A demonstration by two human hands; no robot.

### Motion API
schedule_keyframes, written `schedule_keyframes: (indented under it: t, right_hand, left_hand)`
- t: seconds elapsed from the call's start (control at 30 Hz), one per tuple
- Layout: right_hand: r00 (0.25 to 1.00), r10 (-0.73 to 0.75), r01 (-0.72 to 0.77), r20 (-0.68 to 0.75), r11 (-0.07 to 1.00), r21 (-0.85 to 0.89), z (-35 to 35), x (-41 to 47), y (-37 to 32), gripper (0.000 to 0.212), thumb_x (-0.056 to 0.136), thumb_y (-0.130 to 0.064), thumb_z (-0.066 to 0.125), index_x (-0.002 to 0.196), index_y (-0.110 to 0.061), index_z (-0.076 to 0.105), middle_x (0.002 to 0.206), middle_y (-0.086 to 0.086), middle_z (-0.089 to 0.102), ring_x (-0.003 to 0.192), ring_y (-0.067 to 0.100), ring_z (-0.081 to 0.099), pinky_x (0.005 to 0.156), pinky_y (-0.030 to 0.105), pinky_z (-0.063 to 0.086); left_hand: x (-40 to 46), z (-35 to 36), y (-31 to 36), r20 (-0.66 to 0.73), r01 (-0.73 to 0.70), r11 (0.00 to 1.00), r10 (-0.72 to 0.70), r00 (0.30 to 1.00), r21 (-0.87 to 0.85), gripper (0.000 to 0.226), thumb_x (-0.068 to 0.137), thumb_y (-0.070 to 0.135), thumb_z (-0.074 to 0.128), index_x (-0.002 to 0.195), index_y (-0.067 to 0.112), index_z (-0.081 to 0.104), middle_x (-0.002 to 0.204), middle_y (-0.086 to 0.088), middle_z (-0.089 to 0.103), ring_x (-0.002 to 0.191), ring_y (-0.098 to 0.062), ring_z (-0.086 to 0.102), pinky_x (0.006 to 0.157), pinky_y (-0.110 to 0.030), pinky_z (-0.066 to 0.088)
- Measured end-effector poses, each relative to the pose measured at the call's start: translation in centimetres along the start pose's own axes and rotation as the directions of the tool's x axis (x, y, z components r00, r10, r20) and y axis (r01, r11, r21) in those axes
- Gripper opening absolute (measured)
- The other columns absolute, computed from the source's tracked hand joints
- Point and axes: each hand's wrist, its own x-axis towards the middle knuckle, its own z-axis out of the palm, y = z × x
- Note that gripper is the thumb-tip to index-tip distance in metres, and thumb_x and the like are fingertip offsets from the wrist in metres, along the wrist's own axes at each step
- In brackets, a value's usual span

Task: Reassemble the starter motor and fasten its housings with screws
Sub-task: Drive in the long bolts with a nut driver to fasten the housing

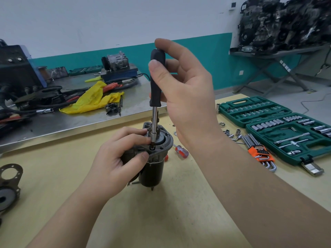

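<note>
The starter motor [154,171] stands upright on the yellow table [53,176], its grey end housing [165,143] on top. My left hand [119,158] grips the motor's upper body from the left, thumb and forefinger at the housing's edge. My right hand [180,83] holds the black handle of a socket driver [156,81] upright, thumb on its front and a fingertip over its top. The driver's steel shaft ends in a socket [152,139] seated on a screw at the housing's left rim.
A red-handled screwdriver [181,151] lies right of the motor. Loose sockets [231,134], orange-held hex keys [259,153] and an open green socket case [279,126] fill the right. Another housing part [9,185] lies at the left edge. A cluttered metal bench [71,120] stands behind.
</note>
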Motion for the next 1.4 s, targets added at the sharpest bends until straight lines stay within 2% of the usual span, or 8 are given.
schedule_keyframes:
  t: [0.17, 0.3, 0.47, 0.67, 1.0, 1.2, 1.3, 1.4]
  right_hand:
    - [0.997, 0.069, -0.071, 0.028, 0.993, 0.093, -0.32, -0.13, 0.03, 0.03, 0.111, -0.008, 0.052, 0.132, -0.019, 0.069, 0.109, 0.019, 0.075, 0.093, 0.031, 0.077, 0.087, 0.054, 0.063]
    - [0.999, 0.031, -0.032, 0.033, 0.999, 0.031, -0.19, -0.2, -0.04, 0.026, 0.107, -0.006, 0.06, 0.127, -0.022, 0.068, 0.104, 0.013, 0.076, 0.092, 0.031, 0.077, 0.083, 0.058, 0.065]
    - [1.0, -0.014, 0.014, -0.008, 0.999, -0.044, 0.01, -0.05, 0.23, 0.029, 0.1, -0.009, 0.073, 0.122, -0.028, 0.069, 0.093, -0.002, 0.07, 0.078, 0.01, 0.065, 0.081, 0.057, 0.063]
    - [0.997, 0.078, -0.081, 0.029, 0.993, 0.088, -0.42, -0.04, 0.11, 0.027, 0.112, -0.011, 0.051, 0.127, -0.022, 0.069, 0.11, 0.017, 0.076, 0.089, 0.028, 0.077, 0.084, 0.054, 0.064]
    - [1.0, 0.017, -0.017, -0.005, 1.0, 0.01, -0.16, 0.0, 0.31, 0.022, 0.105, -0.014, 0.065, 0.123, -0.025, 0.073, 0.092, -0.003, 0.07, 0.086, 0.022, 0.069, 0.084, 0.062, 0.062]
    - [0.997, 0.06, -0.064, 0.045, 0.992, 0.106, -0.41, -0.18, -0.04, 0.025, 0.112, -0.01, 0.052, 0.127, -0.02, 0.069, 0.111, 0.021, 0.075, 0.083, 0.027, 0.078, 0.077, 0.047, 0.065]
    - [0.999, 0.013, -0.016, 0.044, 0.998, 0.055, -0.19, -0.14, 0.04, 0.022, 0.105, -0.01, 0.065, 0.121, -0.025, 0.068, 0.101, 0.013, 0.075, 0.089, 0.036, 0.075, 0.078, 0.052, 0.067]
    - [1.0, -0.025, 0.025, 0.009, 0.999, -0.021, -0.07, 0.03, 0.08, 0.027, 0.099, -0.011, 0.074, 0.118, -0.031, 0.069, 0.095, 0.001, 0.07, 0.081, 0.016, 0.066, 0.076, 0.043, 0.063]
  left_hand:
    - [0.06, -0.06, 0.08, 0.01, 0.011, 1.0, -0.011, 1.0, -0.007, 0.021, 0.083, 0.021, 0.066, 0.1, 0.022, 0.078, 0.124, 0.012, 0.067, 0.124, -0.013, 0.064, 0.093, -0.031, 0.055]
    - [0.03, -0.07, 0.04, 0.019, 0.011, 1.0, -0.011, 1.0, -0.002, 0.021, 0.084, 0.018, 0.066, 0.1, 0.022, 0.077, 0.126, 0.012, 0.067, 0.121, -0.013, 0.065, 0.091, -0.023, 0.055]
    - [0.05, -0.11, 0.05, 0.022, 0.006, 1.0, -0.006, 1.0, -0.008, 0.023, 0.083, 0.013, 0.065, 0.099, 0.025, 0.076, 0.131, 0.015, 0.065, 0.119, -0.01, 0.066, 0.088, -0.016, 0.053]
    - [0.06, 0.07, 0.04, 0.009, 0.026, 0.998, -0.025, 1.0, -0.052, 0.024, 0.081, 0.011, 0.065, 0.1, 0.02, 0.078, 0.13, 0.014, 0.069, 0.121, -0.011, 0.067, 0.092, -0.017, 0.053]
    - [0.09, 0.05, 0.18, 0.02, 0.039, 0.998, -0.038, 0.999, -0.046, 0.025, 0.082, 0.012, 0.065, 0.101, 0.018, 0.079, 0.129, 0.015, 0.07, 0.12, -0.01, 0.067, 0.091, -0.018, 0.053]
    - [0.09, 0.05, 0.06, 0.022, 0.037, 0.999, -0.036, 0.999, -0.04, 0.024, 0.082, 0.013, 0.065, 0.101, 0.018, 0.078, 0.128, 0.015, 0.069, 0.12, -0.01, 0.067, 0.092, -0.018, 0.054]
    - [0.15, 0.02, -0.09, 0.022, 0.035, 0.998, -0.034, 0.999, -0.044, 0.022, 0.082, 0.021, 0.067, 0.101, 0.019, 0.078, 0.129, 0.013, 0.07, 0.119, -0.012, 0.068, 0.09, -0.017, 0.053]
    - [0.16, 0.04, -0.19, 0.017, 0.025, 0.999, -0.024, 1.0, -0.036, 0.027, 0.081, 0.03, 0.064, 0.101, 0.02, 0.078, 0.129, 0.013, 0.07, 0.12, -0.012, 0.067, 0.091, -0.017, 0.053]
